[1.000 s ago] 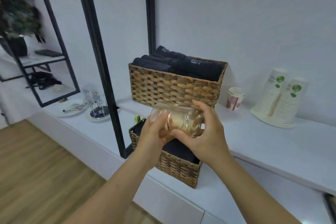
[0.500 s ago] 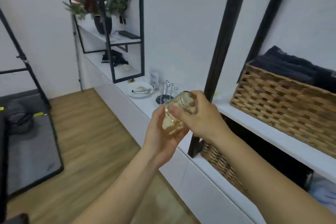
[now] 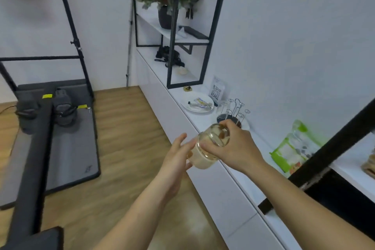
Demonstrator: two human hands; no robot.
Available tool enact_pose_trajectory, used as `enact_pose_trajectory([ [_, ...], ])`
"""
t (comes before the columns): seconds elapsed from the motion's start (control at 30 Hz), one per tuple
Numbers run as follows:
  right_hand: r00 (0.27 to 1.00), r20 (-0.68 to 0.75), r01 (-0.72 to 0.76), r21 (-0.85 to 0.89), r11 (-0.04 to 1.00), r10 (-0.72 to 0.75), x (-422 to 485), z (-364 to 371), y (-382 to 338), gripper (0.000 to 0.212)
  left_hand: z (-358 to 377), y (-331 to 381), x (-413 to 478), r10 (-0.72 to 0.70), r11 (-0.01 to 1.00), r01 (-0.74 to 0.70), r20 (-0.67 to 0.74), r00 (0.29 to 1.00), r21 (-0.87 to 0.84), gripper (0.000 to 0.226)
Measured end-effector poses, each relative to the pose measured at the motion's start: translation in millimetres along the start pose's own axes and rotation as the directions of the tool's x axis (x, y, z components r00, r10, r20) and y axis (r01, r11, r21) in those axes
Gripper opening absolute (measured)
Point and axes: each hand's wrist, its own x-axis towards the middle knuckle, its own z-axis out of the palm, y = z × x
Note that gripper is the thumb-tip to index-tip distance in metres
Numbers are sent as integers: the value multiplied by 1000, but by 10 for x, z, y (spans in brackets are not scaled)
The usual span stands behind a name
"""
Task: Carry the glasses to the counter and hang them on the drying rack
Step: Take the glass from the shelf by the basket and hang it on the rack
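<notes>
left of centre, the left hand [image 3: 178, 158] steadies the glass [image 3: 209, 148] with fingers spread; the right hand [image 3: 233, 146] clamps its upper part, carrying it. ahead, the drying rack [image 3: 235, 112] on the counter [image 3: 223, 170] likely needs the glass inverted over a prong.

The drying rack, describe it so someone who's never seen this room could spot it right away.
Follow the long white counter along the right-hand wall to the stretch just past the black shelf frame. There, right of a white plate and in front of a QR code sign, stands the drying rack. It alone is thin wire prongs with looped tips rising from a dark round base.
</notes>
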Motion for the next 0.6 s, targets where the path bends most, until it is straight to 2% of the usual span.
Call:
enact_pose_trajectory([
  [0.07, 1000, -10, -6, -47, 999, 6, 258, 68, 94, 77, -17, 73, 214, 38, 994, -40, 15, 999, 103, 60],
  [0.23, 995, -64, -73, -14, 997, 71, 1033, 182, 505, 72, 125, 198, 1035, 29, 955, -66, 133, 991, 288, 25],
  [0.4, 980, -127, -157, -20, 987, 153, 2026, 27, 959, 68, 457, 389, 2006, -48, 916, -27, 176, 983, 400, 29],
  [0.47, 969, -168, -191, -36, 981, 182, 2409, -96, 1152, 66, 584, 456, 2369, -50, 904, -35, 186, 981, 426, 24],
  [0.6, 922, -244, -308, 11, 951, 301, 3050, -400, 1543, 70, 826, 480, 3055, -61, 867, -48, 203, 977, 495, 24],
])
